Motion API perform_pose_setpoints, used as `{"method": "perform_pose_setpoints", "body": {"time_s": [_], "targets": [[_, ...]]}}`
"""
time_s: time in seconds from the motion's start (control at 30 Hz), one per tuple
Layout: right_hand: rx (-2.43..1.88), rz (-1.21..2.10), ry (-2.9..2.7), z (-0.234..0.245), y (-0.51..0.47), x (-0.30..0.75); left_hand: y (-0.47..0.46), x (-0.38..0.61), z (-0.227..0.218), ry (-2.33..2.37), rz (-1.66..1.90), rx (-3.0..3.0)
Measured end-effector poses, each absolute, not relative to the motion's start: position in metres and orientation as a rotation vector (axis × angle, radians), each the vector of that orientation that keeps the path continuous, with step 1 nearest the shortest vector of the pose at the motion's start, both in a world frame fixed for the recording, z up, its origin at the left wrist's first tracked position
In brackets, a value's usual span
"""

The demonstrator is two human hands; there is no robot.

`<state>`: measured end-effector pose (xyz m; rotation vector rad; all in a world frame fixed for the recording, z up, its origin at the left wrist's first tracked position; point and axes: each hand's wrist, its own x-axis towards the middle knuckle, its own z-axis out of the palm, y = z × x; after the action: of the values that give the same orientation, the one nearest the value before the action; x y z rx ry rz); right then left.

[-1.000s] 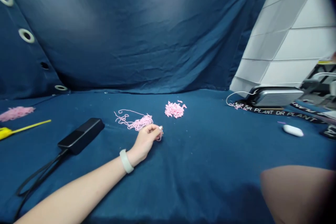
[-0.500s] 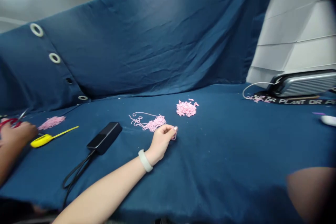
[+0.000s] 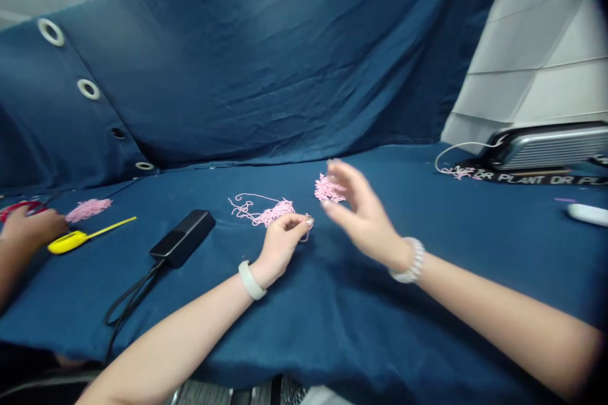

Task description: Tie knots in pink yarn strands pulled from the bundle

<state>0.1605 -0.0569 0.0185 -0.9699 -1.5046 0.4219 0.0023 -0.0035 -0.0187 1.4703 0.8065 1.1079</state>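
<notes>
"Blue cloth covers the tabletop. Which items lie at its centre?"

"A loose pink cord tangle lies there. Behind it and to its right is a pile of small pink pieces."

"Specify the state of the left hand."

"The left hand is closed in a pinch, thumb against fingertips, on a short pink cord. It is positioned just beside the right end of the tangle."

"And the right?"

"The right hand is open, thumb and fingers well apart, with nothing visible in its grasp. It hides part of the pile; contact with the pieces cannot be determined."

"Items at the left?"

"A black box, then a yellow tool with a narrow strip extended. At the far left, another person's hand is at a red item, near a pink bundle. The grip there cannot be confirmed."

"Items at the right?"

"A black strap lettered DR PLANT, in front of a ribbed silver unit. A white oblong item lies nearer the wearer."
</notes>
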Motion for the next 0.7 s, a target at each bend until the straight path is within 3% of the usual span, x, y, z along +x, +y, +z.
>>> {"method": "perform_pose_setpoints", "body": {"time_s": [0.13, 0.23, 0.4, 0.7], "targets": [[-1.14, 0.595, -1.682, -0.025, -0.047, 0.155, -0.006, 0.003, -0.019, 0.827, 1.134, 1.526], [-1.169, 0.543, -1.77, -0.039, -0.041, 0.147, -0.01, 0.002, -0.016, 0.855, 1.114, 1.621], [-1.141, 0.407, -1.911, -0.035, -0.044, 0.141, -0.011, 0.002, -0.013, 0.867, 1.081, 1.618], [-1.077, 0.484, -1.878, -0.033, -0.051, 0.143, -0.007, 0.004, -0.012, 0.607, 1.065, 1.189]]}}
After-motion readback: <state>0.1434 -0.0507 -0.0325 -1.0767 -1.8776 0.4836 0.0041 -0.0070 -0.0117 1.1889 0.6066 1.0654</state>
